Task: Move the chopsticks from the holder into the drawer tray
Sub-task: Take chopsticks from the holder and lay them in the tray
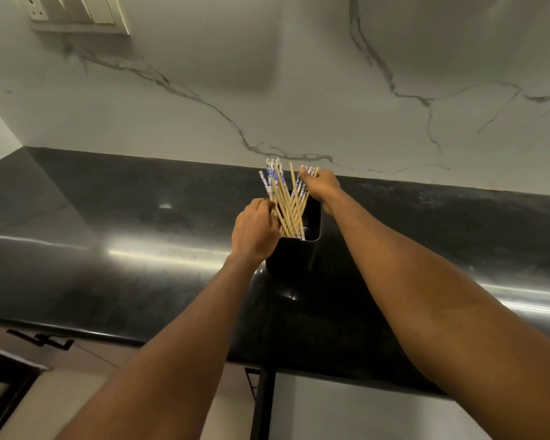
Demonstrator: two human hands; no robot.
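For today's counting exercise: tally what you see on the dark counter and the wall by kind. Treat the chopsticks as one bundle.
Hands: 2, left hand and right hand
Black holder: 1
Chopsticks bundle: 1; single sticks overlap too much to count
Switch panel: 1
Total: 5

wall [299, 90]: pale marble, dark grey veins | switch plate [77, 12]: beige, top left on wall | counter [108, 233]: glossy black stone, bright streaks of reflected light along it | cabinets [346, 408]: pale fronts below counter edge, dark vertical post [262, 404] between them
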